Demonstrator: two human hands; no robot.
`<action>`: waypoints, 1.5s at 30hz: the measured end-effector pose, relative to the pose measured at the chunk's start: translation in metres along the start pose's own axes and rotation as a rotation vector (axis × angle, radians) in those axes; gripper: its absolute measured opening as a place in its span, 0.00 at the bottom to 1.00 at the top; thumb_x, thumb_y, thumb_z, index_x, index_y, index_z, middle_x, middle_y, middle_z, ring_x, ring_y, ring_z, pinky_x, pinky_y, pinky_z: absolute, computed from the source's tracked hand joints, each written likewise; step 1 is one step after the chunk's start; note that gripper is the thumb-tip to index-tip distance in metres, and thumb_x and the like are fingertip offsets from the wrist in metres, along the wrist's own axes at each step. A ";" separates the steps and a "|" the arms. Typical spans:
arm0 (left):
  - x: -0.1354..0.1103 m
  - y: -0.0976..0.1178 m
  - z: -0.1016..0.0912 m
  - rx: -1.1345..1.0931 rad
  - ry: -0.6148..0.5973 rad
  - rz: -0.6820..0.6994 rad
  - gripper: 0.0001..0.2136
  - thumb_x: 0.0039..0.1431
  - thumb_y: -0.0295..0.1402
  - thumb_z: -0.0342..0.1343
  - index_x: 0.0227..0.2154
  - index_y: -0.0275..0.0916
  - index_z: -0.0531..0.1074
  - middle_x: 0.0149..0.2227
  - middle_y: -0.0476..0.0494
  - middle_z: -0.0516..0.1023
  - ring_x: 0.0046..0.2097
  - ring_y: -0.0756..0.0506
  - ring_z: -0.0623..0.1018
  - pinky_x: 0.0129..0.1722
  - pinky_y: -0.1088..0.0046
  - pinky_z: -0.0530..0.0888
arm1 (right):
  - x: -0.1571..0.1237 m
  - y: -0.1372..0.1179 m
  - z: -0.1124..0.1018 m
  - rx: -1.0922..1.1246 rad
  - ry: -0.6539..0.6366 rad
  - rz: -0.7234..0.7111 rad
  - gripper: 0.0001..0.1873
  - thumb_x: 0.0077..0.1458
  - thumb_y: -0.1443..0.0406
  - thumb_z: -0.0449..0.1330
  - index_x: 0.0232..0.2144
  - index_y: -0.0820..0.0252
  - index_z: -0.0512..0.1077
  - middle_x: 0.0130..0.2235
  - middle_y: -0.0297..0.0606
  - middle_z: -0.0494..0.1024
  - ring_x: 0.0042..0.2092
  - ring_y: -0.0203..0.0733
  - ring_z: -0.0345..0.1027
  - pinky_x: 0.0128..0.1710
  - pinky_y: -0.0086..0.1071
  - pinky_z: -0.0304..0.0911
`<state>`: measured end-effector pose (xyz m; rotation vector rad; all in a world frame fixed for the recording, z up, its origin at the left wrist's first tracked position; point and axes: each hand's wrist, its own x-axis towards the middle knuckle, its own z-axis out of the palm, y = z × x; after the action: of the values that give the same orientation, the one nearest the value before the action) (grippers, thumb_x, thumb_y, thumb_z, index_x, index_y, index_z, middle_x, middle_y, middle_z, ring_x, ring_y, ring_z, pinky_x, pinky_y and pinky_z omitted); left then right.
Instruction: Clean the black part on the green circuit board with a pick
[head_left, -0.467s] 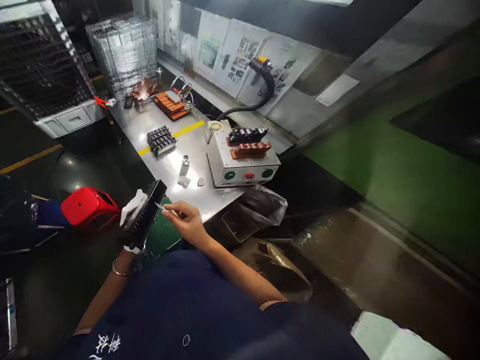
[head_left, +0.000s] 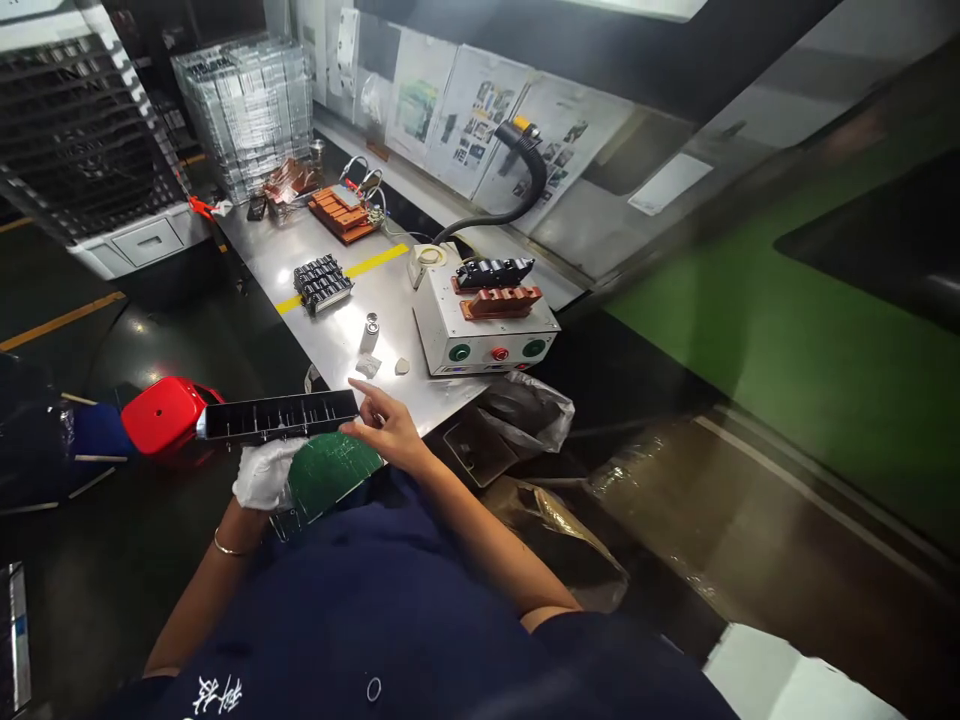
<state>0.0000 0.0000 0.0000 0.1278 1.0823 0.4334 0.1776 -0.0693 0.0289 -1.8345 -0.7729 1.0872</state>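
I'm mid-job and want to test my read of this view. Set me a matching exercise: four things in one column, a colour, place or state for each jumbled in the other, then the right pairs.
Things
1. Slotted part
2. Stool
3. Left hand
4. White box

Colour, place or state
A. On the metal table, with green and red buttons
B. In a white glove
C. Black, held by the gloved fingers
D. Red

Pairs: 1-C; 2-D; 3-B; 4-A

L hand [head_left: 262, 475], white-gloved, held a long blk part [head_left: 281, 417] from below; bare R hand [head_left: 390, 435], loosely spread, was at its R end; metal table [head_left: 420, 402] bore a blk block [head_left: 322, 283], small cylinder [head_left: 370, 333] & white ctrl box [head_left: 444, 315]; red stool [head_left: 157, 412] stood to the L.
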 end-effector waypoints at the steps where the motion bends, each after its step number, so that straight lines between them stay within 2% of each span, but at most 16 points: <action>1: 0.000 0.000 0.000 -0.018 -0.010 -0.010 0.06 0.36 0.22 0.66 0.19 0.37 0.75 0.25 0.45 0.80 0.34 0.39 0.81 0.44 0.57 0.79 | -0.002 0.001 -0.002 -0.017 -0.029 -0.012 0.30 0.42 0.53 0.69 0.46 0.62 0.74 0.20 0.24 0.56 0.22 0.28 0.49 0.24 0.26 0.52; 3: -0.001 -0.001 0.001 -0.094 -0.026 -0.015 0.06 0.36 0.22 0.65 0.19 0.36 0.75 0.25 0.46 0.80 0.33 0.42 0.81 0.46 0.58 0.78 | -0.006 0.003 -0.002 -0.072 -0.020 -0.035 0.28 0.43 0.52 0.68 0.43 0.63 0.75 0.20 0.25 0.58 0.22 0.28 0.49 0.24 0.26 0.53; 6: -0.006 -0.005 0.006 -0.299 -0.043 -0.050 0.05 0.50 0.29 0.61 0.31 0.37 0.78 0.37 0.42 0.82 0.43 0.41 0.81 0.52 0.56 0.73 | -0.014 0.009 0.007 -0.203 -0.007 -0.080 0.27 0.46 0.51 0.66 0.43 0.63 0.75 0.23 0.30 0.67 0.24 0.31 0.58 0.27 0.27 0.58; 9: -0.006 -0.011 0.005 -0.446 0.095 -0.079 0.11 0.60 0.32 0.51 0.39 0.39 0.78 0.45 0.41 0.80 0.49 0.41 0.78 0.53 0.56 0.73 | -0.022 0.017 0.025 -0.329 -0.112 -0.081 0.23 0.48 0.54 0.66 0.44 0.61 0.75 0.29 0.36 0.76 0.29 0.35 0.66 0.32 0.29 0.62; 13: 0.004 -0.024 -0.012 -0.339 0.343 -0.094 0.13 0.56 0.24 0.52 0.42 0.38 0.77 0.39 0.42 0.82 0.42 0.45 0.81 0.45 0.69 0.78 | -0.025 0.027 0.040 -0.339 -0.214 0.098 0.20 0.45 0.58 0.69 0.41 0.57 0.76 0.34 0.36 0.79 0.33 0.39 0.71 0.35 0.28 0.63; 16: 0.012 -0.029 -0.015 -0.247 0.373 -0.110 0.12 0.54 0.27 0.56 0.41 0.40 0.77 0.36 0.43 0.82 0.40 0.43 0.81 0.40 0.69 0.79 | -0.023 0.032 0.035 -0.283 -0.221 0.236 0.23 0.48 0.55 0.66 0.47 0.55 0.73 0.38 0.36 0.79 0.38 0.41 0.72 0.38 0.30 0.62; 18: 0.015 -0.030 -0.001 -0.151 0.377 -0.073 0.12 0.54 0.31 0.58 0.42 0.41 0.76 0.36 0.42 0.82 0.40 0.41 0.81 0.40 0.64 0.80 | -0.021 0.034 0.025 -0.249 -0.182 0.303 0.21 0.56 0.53 0.57 0.49 0.56 0.70 0.37 0.36 0.78 0.38 0.40 0.71 0.38 0.30 0.61; 20: 0.016 -0.031 0.023 -0.019 0.423 0.084 0.15 0.52 0.34 0.61 0.44 0.43 0.75 0.38 0.44 0.81 0.40 0.40 0.81 0.39 0.62 0.80 | -0.021 0.037 0.011 -0.190 -0.126 0.323 0.18 0.62 0.54 0.48 0.44 0.57 0.71 0.34 0.35 0.76 0.36 0.38 0.69 0.36 0.30 0.60; 23: 0.021 -0.035 0.065 0.161 0.483 0.372 0.18 0.49 0.33 0.64 0.44 0.45 0.73 0.42 0.48 0.79 0.42 0.43 0.80 0.39 0.67 0.79 | -0.023 0.038 -0.009 -0.056 -0.030 0.281 0.17 0.62 0.55 0.48 0.35 0.59 0.72 0.32 0.35 0.74 0.34 0.36 0.66 0.34 0.29 0.58; 25: 0.026 -0.038 0.090 0.208 0.445 0.461 0.18 0.46 0.31 0.65 0.43 0.44 0.73 0.43 0.48 0.78 0.45 0.45 0.79 0.41 0.70 0.79 | -0.025 0.037 -0.020 0.033 0.048 0.258 0.17 0.60 0.54 0.51 0.35 0.60 0.71 0.31 0.35 0.73 0.34 0.36 0.65 0.34 0.29 0.59; 27: 0.032 -0.041 0.109 0.188 0.380 0.527 0.18 0.45 0.30 0.66 0.42 0.42 0.72 0.44 0.47 0.78 0.47 0.45 0.78 0.45 0.68 0.77 | -0.026 0.033 -0.029 0.104 0.138 0.244 0.17 0.59 0.53 0.52 0.35 0.60 0.71 0.31 0.35 0.73 0.34 0.36 0.66 0.35 0.29 0.60; 31: 0.037 -0.046 0.132 0.194 0.208 0.655 0.20 0.46 0.31 0.66 0.43 0.45 0.71 0.47 0.45 0.76 0.51 0.43 0.76 0.50 0.62 0.75 | -0.027 0.025 -0.044 0.162 0.325 0.233 0.18 0.58 0.52 0.53 0.35 0.60 0.71 0.32 0.36 0.74 0.34 0.36 0.67 0.36 0.30 0.62; 33: 0.034 -0.050 0.139 0.239 0.139 0.677 0.19 0.48 0.32 0.65 0.44 0.47 0.70 0.49 0.46 0.76 0.53 0.43 0.75 0.52 0.62 0.74 | -0.029 0.019 -0.050 0.159 0.370 0.213 0.18 0.58 0.52 0.53 0.36 0.60 0.72 0.33 0.37 0.75 0.35 0.37 0.67 0.37 0.31 0.63; 38: 0.019 -0.060 0.150 0.235 0.052 0.730 0.21 0.49 0.30 0.65 0.46 0.46 0.67 0.52 0.45 0.73 0.55 0.43 0.73 0.55 0.62 0.71 | -0.036 -0.001 -0.056 0.135 0.344 0.121 0.15 0.57 0.54 0.56 0.34 0.59 0.74 0.34 0.39 0.78 0.36 0.39 0.69 0.38 0.32 0.66; 42: 0.007 -0.060 0.150 0.224 0.025 0.657 0.28 0.47 0.31 0.66 0.51 0.47 0.63 0.53 0.45 0.72 0.56 0.44 0.73 0.56 0.62 0.70 | -0.038 -0.007 -0.052 0.153 0.406 0.125 0.15 0.56 0.55 0.57 0.34 0.61 0.76 0.34 0.40 0.78 0.36 0.39 0.70 0.38 0.32 0.66; 45: -0.005 -0.051 0.150 0.255 0.001 0.593 0.29 0.46 0.31 0.66 0.51 0.49 0.63 0.51 0.46 0.73 0.55 0.44 0.73 0.57 0.62 0.70 | -0.039 0.005 -0.051 0.170 0.459 0.161 0.17 0.54 0.53 0.58 0.33 0.61 0.76 0.33 0.40 0.78 0.35 0.39 0.70 0.37 0.31 0.66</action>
<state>0.1439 -0.0322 0.0586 0.6853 1.0878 0.8232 0.2074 -0.1212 0.0525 -1.9204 -0.2597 0.7552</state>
